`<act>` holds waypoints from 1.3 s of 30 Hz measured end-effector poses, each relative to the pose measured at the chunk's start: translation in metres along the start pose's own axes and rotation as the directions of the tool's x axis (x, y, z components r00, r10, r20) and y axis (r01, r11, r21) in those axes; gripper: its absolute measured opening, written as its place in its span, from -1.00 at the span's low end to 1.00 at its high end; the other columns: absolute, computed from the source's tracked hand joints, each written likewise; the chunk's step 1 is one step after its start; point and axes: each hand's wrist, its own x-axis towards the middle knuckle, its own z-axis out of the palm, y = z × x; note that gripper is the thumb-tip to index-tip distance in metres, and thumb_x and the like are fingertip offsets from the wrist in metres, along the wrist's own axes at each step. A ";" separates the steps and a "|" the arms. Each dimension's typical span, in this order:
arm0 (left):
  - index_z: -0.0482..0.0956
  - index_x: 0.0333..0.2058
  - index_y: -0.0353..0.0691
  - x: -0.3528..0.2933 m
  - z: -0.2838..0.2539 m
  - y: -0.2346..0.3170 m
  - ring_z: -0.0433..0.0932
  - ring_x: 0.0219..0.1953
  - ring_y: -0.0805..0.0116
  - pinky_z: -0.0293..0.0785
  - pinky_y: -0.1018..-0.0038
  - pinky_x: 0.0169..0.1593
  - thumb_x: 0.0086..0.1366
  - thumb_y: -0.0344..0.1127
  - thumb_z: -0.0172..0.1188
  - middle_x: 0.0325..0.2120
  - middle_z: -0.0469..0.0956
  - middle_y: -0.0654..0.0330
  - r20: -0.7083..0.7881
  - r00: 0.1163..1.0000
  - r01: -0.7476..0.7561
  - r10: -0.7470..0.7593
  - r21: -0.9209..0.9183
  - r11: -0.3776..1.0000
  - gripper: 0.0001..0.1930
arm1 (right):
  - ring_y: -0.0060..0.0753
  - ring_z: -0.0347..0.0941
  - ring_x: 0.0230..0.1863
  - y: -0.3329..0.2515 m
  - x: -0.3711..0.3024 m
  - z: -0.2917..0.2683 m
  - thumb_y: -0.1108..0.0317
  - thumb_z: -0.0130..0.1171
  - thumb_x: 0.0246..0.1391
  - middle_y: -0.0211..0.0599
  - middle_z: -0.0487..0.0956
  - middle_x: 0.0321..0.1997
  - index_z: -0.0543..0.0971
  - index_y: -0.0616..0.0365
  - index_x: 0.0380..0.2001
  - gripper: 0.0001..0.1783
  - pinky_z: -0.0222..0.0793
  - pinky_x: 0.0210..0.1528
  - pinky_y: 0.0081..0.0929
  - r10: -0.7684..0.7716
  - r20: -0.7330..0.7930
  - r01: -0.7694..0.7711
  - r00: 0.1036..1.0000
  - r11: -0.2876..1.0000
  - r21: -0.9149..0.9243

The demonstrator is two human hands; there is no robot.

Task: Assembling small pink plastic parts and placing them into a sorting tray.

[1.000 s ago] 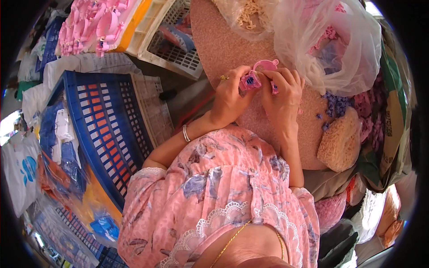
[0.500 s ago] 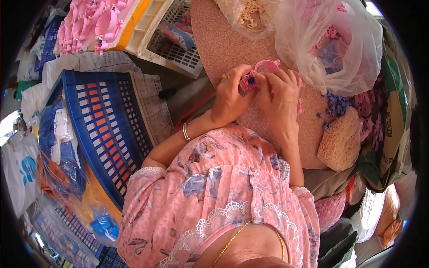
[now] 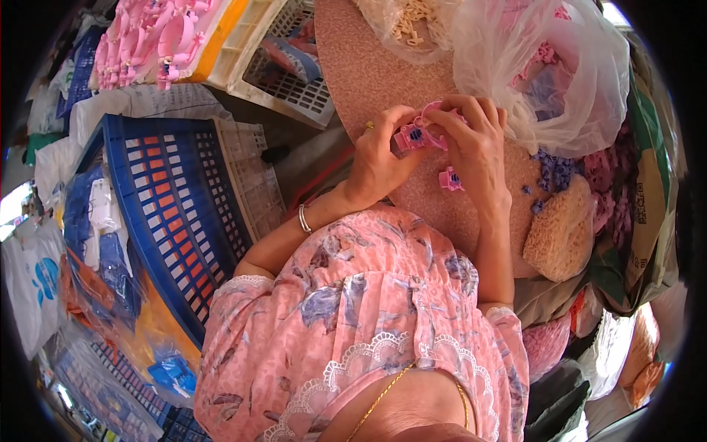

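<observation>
A pink plastic toy part [image 3: 417,137] with a ring-shaped end and a dark blue inset is held over the round speckled tabletop [image 3: 383,81]. My left hand [image 3: 381,158] pinches its left end between thumb and fingers. From above and the right, my right hand [image 3: 475,140] has closed its fingers on the ring end, hiding much of it. Below, beside my right wrist, a second pink part [image 3: 451,178] with a dark blue inset lies on the tabletop, partly covered by the hand.
Loose blue pieces [image 3: 557,173] and a bag of beige bits [image 3: 563,228] lie to the right. A big clear plastic bag [image 3: 479,81] holds pink and blue pieces. Another bag [image 3: 412,26] has cream pieces. Left are a blue crate [image 3: 121,147], a white crate [image 3: 313,99] and stacked pink parts [image 3: 151,40].
My right hand has shifted right and its fingers have moved up onto the ring end. The second pink part on the tabletop now shows more. My left hand has barely moved.
</observation>
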 end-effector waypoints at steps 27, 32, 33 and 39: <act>0.35 0.00 -0.33 -0.018 0.005 -0.020 0.59 -0.12 0.05 0.52 0.29 -0.10 0.03 -0.46 0.38 -0.17 0.53 -0.02 -0.068 0.991 -0.110 0.113 0.044 0.993 -0.45 | -0.33 0.37 -0.14 -0.023 0.000 0.016 0.40 0.14 -0.22 -0.40 0.48 -0.31 0.57 0.09 -0.39 -0.79 0.14 0.00 -0.35 -0.065 0.177 0.089 0.982 0.987 -0.135; 0.37 -0.03 -0.30 -0.006 0.004 -0.001 0.58 -0.20 0.02 0.47 0.26 -0.12 0.00 -0.43 0.41 -0.21 0.55 -0.01 -0.112 0.992 0.067 -0.061 0.049 0.996 -0.45 | -0.29 0.44 -0.13 -0.014 0.007 0.002 0.45 0.17 -0.10 -0.36 0.57 -0.25 0.61 0.07 -0.24 -0.73 0.16 0.00 -0.32 0.067 0.058 -0.064 0.996 0.997 -0.050; 0.38 -0.03 -0.28 -0.005 0.003 -0.004 0.57 -0.20 0.00 0.46 0.24 -0.12 -0.01 -0.42 0.42 -0.21 0.55 -0.01 -0.123 0.992 0.032 -0.019 0.100 0.994 -0.45 | -0.28 0.46 -0.12 -0.011 0.012 -0.006 0.48 0.17 -0.04 -0.35 0.60 -0.21 0.62 0.09 -0.20 -0.73 0.15 0.03 -0.31 0.127 -0.031 -0.129 0.991 0.990 -0.053; 0.40 -0.04 -0.28 -0.007 0.010 -0.007 0.53 -0.18 -0.06 0.41 0.17 -0.09 -0.01 -0.37 0.44 -0.22 0.55 -0.03 -0.106 0.994 0.009 0.014 0.207 0.978 -0.45 | -0.26 0.50 -0.15 0.032 0.041 -0.015 0.45 0.17 0.02 -0.30 0.61 -0.26 0.65 0.14 -0.29 -0.83 0.20 -0.02 -0.39 0.163 -0.083 -0.171 0.983 0.979 -0.112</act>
